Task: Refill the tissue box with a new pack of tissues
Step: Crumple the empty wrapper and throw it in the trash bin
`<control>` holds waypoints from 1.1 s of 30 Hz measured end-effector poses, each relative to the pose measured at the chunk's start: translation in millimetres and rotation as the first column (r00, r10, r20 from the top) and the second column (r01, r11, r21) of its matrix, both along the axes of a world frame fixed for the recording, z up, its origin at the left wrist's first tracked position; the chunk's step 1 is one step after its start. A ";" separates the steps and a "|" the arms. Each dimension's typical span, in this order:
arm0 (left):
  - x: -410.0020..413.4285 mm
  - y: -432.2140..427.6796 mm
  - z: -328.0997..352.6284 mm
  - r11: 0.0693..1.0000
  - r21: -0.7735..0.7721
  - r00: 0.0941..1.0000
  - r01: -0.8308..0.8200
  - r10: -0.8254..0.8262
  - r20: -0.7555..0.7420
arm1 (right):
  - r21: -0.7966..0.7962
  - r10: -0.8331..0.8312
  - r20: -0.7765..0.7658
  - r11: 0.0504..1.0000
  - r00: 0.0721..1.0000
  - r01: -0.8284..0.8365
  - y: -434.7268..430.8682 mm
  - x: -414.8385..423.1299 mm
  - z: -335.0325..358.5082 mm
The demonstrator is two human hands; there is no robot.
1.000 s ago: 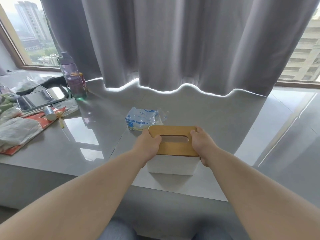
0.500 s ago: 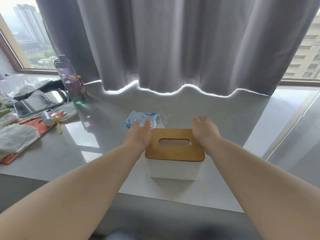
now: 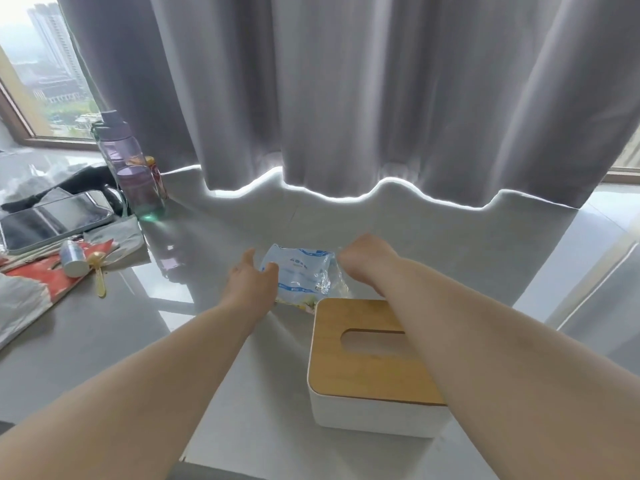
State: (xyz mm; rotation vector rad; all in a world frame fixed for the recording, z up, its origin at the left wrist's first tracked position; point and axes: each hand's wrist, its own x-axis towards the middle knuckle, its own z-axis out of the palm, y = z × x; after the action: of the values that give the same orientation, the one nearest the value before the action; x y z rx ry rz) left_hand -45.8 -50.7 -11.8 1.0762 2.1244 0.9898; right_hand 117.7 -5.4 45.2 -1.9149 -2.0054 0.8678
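Both your hands are out over the tissue pack [image 3: 300, 276] now, which lies on the grey counter [image 3: 104, 341] just behind the tissue box [image 3: 367, 375]. Your left hand [image 3: 251, 284] is spread, fingers at the pack's left edge, nothing gripped yet; your right hand [image 3: 367, 259] is curled at the pack's right end, and I can't tell whether it has pinched the loose wrapper there or only hovers. Watch that crinkly plastic: grab just the slack film and the pack may slip or swing free as you lift. Your right forearm crosses directly above the box's wooden lid [image 3: 360, 344], so a low pull back could knock the lid or shove the box toward the near counter edge. Lift first, then draw toward you. You've got clear counter left of the box to set the pack down; the purple bottle [image 3: 130, 168], phone [image 3: 52, 220] and clutter sit well off left, the curtain [image 3: 346, 98] hangs behind.
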 end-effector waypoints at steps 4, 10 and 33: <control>-3.7 8.2 -11.0 1.000 -0.005 0.996 0.015 -0.014 0.089 | -0.126 0.047 0.014 0.991 0.999 -0.045 12.4 -14.3 -14.5; 0.7 13.7 -20.4 0.995 0.029 0.980 0.093 -0.096 0.175 | -0.225 0.129 -0.117 0.962 0.985 -0.153 11.3 -21.5 -26.4; -49.4 -47.1 20.7 0.957 0.219 0.970 0.190 -0.149 -0.190 | 0.187 0.357 -0.147 0.926 0.923 -0.328 -20.1 -77.4 -2.9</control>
State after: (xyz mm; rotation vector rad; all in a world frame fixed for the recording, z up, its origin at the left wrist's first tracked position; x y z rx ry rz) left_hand -95.2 -97.8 8.9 1.4841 2.0392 1.1211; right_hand 40.3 -25.5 42.3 -1.3692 -2.2578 0.8901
